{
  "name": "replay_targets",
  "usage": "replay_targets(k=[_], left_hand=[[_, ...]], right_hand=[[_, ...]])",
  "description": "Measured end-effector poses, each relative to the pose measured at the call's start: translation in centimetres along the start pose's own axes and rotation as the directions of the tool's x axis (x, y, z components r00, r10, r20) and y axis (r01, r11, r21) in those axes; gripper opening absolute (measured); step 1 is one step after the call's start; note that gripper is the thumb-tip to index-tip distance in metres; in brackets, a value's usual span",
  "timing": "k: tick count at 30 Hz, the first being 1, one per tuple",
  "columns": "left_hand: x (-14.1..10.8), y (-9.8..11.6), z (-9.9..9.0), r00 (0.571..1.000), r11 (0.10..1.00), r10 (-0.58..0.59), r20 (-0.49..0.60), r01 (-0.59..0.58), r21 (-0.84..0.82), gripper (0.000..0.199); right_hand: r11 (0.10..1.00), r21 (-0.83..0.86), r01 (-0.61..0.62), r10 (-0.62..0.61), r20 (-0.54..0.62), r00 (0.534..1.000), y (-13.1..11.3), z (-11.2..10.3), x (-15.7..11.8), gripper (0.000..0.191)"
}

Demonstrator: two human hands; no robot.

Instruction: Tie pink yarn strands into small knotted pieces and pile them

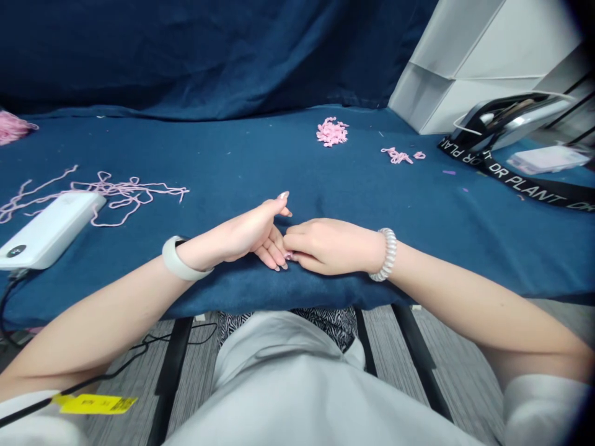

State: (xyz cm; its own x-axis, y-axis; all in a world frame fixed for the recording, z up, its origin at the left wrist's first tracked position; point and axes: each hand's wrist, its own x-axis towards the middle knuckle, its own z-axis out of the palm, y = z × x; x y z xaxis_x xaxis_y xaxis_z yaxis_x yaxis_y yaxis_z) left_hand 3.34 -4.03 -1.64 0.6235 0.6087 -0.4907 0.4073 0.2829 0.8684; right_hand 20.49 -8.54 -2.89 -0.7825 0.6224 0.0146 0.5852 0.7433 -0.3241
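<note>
While touching (both empty), left hand [232,238], right hand [330,246].

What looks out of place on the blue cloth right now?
A black lettered strap sprawls across the right side of the blue cloth, and loose pink yarn lies tangled at the left, running behind a white power bank. Both look dropped rather than placed.

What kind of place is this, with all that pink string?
It looks like a craft workspace, maybe a room for making things. A blue cloth covers the table, pink yarn lies there in strands and small heaps, and a grey striped carpet shows below.
</note>
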Motion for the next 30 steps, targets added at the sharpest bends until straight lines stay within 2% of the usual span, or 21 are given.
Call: replay_targets(k=[8, 12, 15, 19, 26, 30], left_hand=[[0.1, -0.2, -0.1, 1.000, 1.000, -0.004, -0.027, 0.004, 0.026, 0.054], [0.4, -0.4, 0.3, 0.990, 0.971, 0.093, -0.103, -0.068, 0.231, 0.041], [0.9, -0.8, 0.6, 0.954, 0.901, 0.259, -0.152, -0.181, 0.395, 0.040], [1.6, -1.2, 0.6, 0.880, 0.840, 0.418, -0.224, -0.281, 0.464, 0.042], [2.3, -1.3, 0.6, 0.823, 0.845, 0.463, -0.328, -0.299, 0.444, 0.038], [2.5, -1.3, 0.6, 0.777, 0.825, 0.502, -0.380, -0.300, 0.478, 0.032]], right_hand=[[0.984, 0.149, 0.097, -0.086, -0.080, 0.993, 0.8, 0.7, 0.3, 0.022], [0.974, 0.198, 0.112, -0.087, -0.131, 0.988, 0.8, 1.2, 0.6, 0.022], [0.986, 0.146, 0.082, -0.059, -0.155, 0.986, 0.8, 1.5, 0.8, 0.021], [0.997, 0.052, 0.057, -0.047, -0.183, 0.982, 0.9, 1.6, 1.0, 0.022], [0.999, 0.028, 0.037, -0.030, -0.241, 0.970, 1.3, 1.6, 1.0, 0.022], [0.999, 0.010, 0.036, -0.032, -0.282, 0.959, 1.5, 1.6, 1.0, 0.024]])
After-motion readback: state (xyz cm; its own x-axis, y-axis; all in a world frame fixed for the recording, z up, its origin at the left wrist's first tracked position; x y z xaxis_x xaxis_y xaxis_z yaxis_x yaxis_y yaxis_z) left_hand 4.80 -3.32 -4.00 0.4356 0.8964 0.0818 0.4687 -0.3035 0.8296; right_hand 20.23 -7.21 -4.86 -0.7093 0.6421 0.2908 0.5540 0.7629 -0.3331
